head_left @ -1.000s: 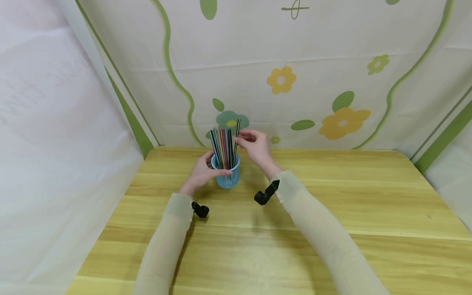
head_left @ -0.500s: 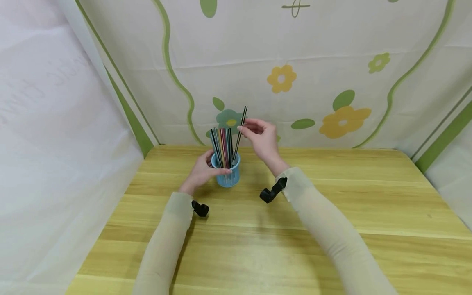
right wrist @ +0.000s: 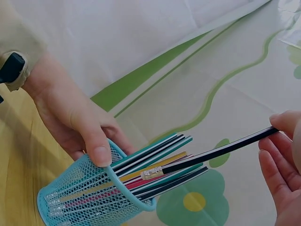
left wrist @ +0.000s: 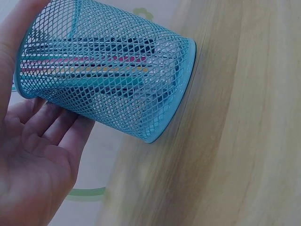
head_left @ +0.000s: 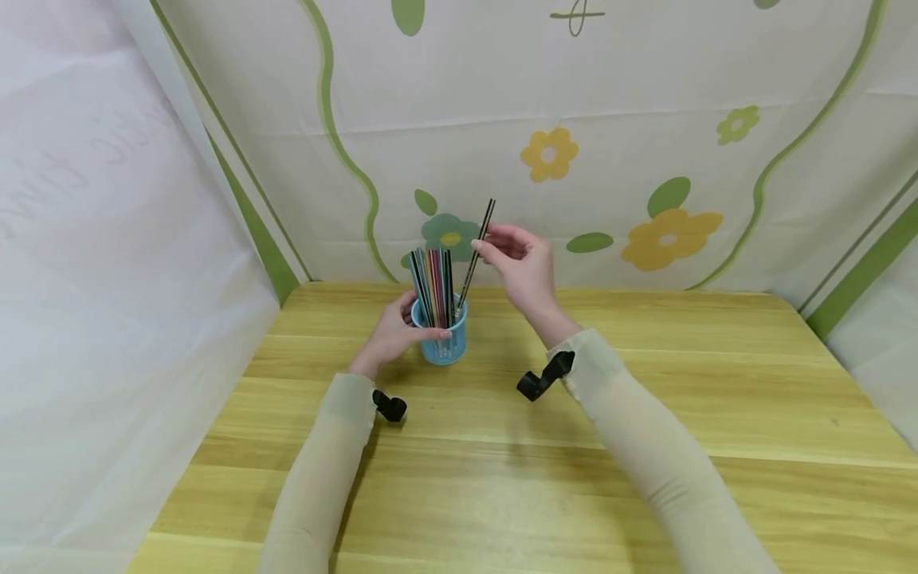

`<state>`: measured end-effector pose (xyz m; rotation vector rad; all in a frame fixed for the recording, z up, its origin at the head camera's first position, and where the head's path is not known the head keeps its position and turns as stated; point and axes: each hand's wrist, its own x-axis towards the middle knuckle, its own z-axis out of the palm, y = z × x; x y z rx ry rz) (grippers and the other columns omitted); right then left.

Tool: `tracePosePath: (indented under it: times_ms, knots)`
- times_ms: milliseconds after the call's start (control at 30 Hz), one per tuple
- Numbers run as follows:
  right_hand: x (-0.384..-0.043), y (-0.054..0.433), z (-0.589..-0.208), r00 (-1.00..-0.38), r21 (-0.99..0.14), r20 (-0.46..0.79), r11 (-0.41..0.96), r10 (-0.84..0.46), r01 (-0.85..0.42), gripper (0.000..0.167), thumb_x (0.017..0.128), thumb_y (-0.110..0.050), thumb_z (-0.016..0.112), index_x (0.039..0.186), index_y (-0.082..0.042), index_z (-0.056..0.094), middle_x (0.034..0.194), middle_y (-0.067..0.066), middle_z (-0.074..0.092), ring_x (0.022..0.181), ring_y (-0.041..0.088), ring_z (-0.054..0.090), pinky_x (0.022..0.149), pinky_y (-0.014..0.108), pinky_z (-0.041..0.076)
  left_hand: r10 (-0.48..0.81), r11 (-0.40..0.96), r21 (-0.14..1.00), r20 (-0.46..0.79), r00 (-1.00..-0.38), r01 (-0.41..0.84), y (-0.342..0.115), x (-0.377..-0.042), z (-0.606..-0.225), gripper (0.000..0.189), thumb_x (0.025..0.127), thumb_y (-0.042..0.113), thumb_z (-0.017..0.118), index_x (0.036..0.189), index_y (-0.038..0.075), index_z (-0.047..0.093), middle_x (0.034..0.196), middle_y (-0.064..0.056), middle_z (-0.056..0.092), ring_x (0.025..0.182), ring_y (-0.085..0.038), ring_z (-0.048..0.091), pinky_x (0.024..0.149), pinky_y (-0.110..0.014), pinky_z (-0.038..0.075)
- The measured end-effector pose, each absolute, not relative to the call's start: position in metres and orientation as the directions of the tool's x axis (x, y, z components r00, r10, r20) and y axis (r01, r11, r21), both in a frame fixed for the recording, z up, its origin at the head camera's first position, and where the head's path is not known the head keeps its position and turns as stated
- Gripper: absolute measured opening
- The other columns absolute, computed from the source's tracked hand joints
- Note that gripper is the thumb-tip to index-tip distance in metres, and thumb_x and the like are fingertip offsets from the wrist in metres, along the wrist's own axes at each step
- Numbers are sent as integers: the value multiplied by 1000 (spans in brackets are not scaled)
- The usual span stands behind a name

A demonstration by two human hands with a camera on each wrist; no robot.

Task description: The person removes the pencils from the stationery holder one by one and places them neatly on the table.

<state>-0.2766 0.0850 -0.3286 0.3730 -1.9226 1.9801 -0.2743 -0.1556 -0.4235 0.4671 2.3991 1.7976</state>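
Observation:
A blue mesh pencil cup stands on the table with several striped pencils upright in it. My left hand grips the cup at its rim, thumb in front and fingers behind. Through the mesh in the left wrist view, the pencils' lower ends show. My right hand pinches one black-and-white striped pencil near its upper end. That pencil leans to the right, its eraser and metal ferrule down at the cup's mouth, in front of the other pencils.
The wooden table stretches around the cup. Behind it hangs a white cloth with flowers and green vines, close to the table's back edge. Another white cloth hangs along the left side.
My right hand has moved up and to the right, drawing the striped pencil upward until its eraser end is at the cup's mouth. My left hand and the cup have stayed put.

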Motion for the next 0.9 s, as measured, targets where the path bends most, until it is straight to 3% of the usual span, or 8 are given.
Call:
tracePosePath:
  times_ms: [167,433,900]
  knots:
    - [-271,94,-327,-900,-902,430,-15,73,-432,31,89,-16,83,115,-1,74,101,10,74,86,21,70,80,30,58,325,257,956,51,-944,140,-152,-261,-400,85,81,16,89,151,4,43,137,-16,58,124,-29,57,106,-44,44]
    - [-265,105,-326,-882,-885,465,13,70,-466,34,89,-15,82,118,-1,74,100,10,74,84,25,71,78,31,59,325,272,952,46,-945,140,-152,-260,-398,84,81,18,90,149,3,43,136,-15,59,123,-28,57,106,-43,45]
    - [-259,124,-334,-900,-902,432,35,54,-431,35,88,-16,83,119,-2,74,99,10,74,81,20,71,76,30,59,324,254,959,39,-945,127,-151,-261,-401,88,80,16,90,152,3,41,137,-16,58,124,-29,56,107,-44,44]
